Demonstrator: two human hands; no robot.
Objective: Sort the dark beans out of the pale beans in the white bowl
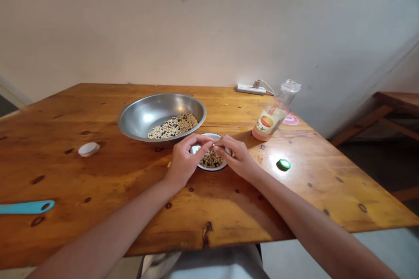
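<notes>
A small white bowl with a dark rim holds pale and dark beads. Over it, my left hand and my right hand meet at the fingertips, both pinched on one small pale bead. Behind and to the left stands a large steel bowl, with many pale and dark beads gathered toward its right side. Parts of the small bowl's rim are hidden behind my fingers.
A clear bottle with orange liquid and a green cap are on the right. A power strip lies by the wall. On the left are a white lid and a blue handle.
</notes>
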